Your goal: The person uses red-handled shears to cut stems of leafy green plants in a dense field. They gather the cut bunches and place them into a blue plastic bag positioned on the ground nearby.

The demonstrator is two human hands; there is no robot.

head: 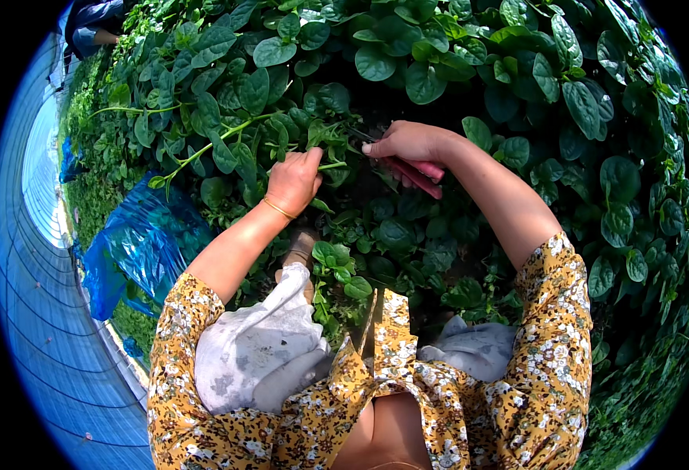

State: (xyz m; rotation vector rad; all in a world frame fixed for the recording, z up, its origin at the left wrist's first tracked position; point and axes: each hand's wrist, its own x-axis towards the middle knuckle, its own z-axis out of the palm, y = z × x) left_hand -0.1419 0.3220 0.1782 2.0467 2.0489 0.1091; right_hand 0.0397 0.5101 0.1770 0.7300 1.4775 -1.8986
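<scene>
My left hand (295,181) is closed around cut green stems (333,165) of a leafy plant, whose ends stick out past the thumb side. To its right, my right hand (409,154) grips scissors by their red handles (418,176). The blades (357,134) point up and left into the leaves, and whether they are apart cannot be told. Broad, glossy dark-green leaves (254,91) surround both hands. A long pale stem (221,138) with small leaves lies across the plants, left of and above my left hand.
A blue plastic bag (145,235) with leaves in it stands at the left among the plants. Dense foliage (579,108) fills the right side. Another person (93,29) is partly seen at the upper left. A curved blue sheet wall (45,329) borders the left side.
</scene>
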